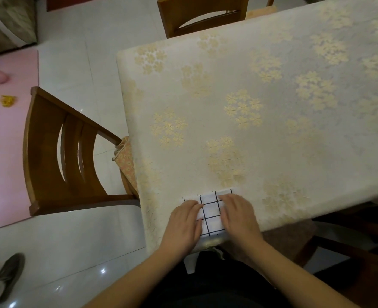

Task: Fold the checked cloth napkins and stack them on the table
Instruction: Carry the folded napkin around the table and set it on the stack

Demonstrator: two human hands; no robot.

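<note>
Your left hand and right hand both lie flat, fingers straight and pressed down, on a folded white napkin with a black check; neither grips it. The napkin sits at the near edge of the table, by its near left corner, on a cream tablecloth with gold flower clusters. One wooden chair stands at the table's left end, another chair at the far side. A pink mat lies on the tiled floor.

Table under cream flower-patterned tablecloth, folded checked napkin flat at its near edge
</note>
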